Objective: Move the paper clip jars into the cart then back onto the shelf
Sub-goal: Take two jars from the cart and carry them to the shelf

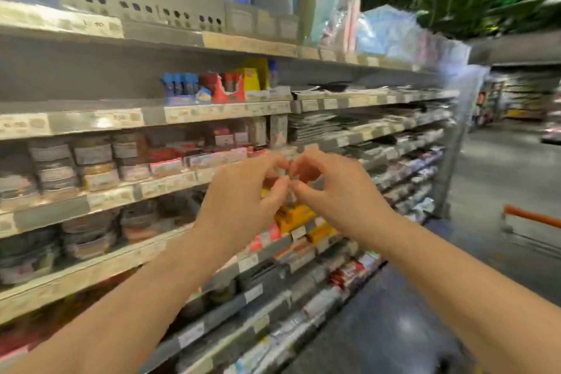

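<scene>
Both hands meet in front of the shelf (pixel 170 184): the left grip (pixel 243 194) and right grip (pixel 335 188) each curl their fingers around a small clear jar (pixel 287 174) pinched between the fingertips. Blur hides its contents. The cart (pixel 529 217), orange-handled, stands well apart at right.

Tiered shelves (pixel 170 184) run from nine o'clock toward two o'clock. Stacked jars (pixel 91 161) sit at nine o'clock. Yellow packs (pixel 293 215) lie centre, blurred.

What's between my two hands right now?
In the head view, a small clear item, too blurred to identify, sits pinched between the left hand and right hand, fingertips nearly touching.
</scene>
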{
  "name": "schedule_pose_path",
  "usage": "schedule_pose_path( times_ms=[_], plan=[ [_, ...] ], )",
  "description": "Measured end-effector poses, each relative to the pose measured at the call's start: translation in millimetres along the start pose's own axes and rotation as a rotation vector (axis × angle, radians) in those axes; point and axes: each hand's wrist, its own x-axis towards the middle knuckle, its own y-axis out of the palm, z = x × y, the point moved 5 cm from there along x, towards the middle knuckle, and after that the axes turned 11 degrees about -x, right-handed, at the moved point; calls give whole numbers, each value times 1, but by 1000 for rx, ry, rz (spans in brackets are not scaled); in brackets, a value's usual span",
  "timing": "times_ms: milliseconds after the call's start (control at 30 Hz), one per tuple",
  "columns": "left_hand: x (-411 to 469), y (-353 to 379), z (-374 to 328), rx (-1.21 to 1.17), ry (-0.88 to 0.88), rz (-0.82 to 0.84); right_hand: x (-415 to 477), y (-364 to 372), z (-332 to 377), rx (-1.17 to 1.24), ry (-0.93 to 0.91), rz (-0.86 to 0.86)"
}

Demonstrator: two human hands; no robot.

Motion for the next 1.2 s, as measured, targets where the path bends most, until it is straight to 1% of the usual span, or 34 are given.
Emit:
schedule_pose_path(
  times_ms=[100,200,333,433,567,667,767,900,1000,1100,1200],
  plan=[
    [1,78,-42,-145,36,105,-59,-32,-72,-70,172,5],
    [-2,159,-76,-234,55,243,-122,-58,-138,-117,359,-4],
    [-7,266,-109,-362,81,422,-204,-78,-221,-186,609,-19],
    [-5,345,-130,-451,118,558,-256,-85,-278,-186,796,14],
    [3,437,-166,-517,199,713,-308,-96,-340,-263,970,26],
    [5,495,-184,-562,198,816,-341,-95,-379,-234,1075,62],
    [5,541,-196,-548,249,859,-374,-87,-413,-193,1157,92],
    [-7,604,-199,-560,171,954,-417,-65,-455,-119,1258,176],
    [-33,649,-196,-511,111,1018,-455,-44,-492,-65,1335,208],
    [-62,686,-191,-444,10,1090,-493,-17,-525,5,1422,288],
    [-92,719,-188,-400,-71,1131,-522,9,-548,78,1465,314]
  ],
)
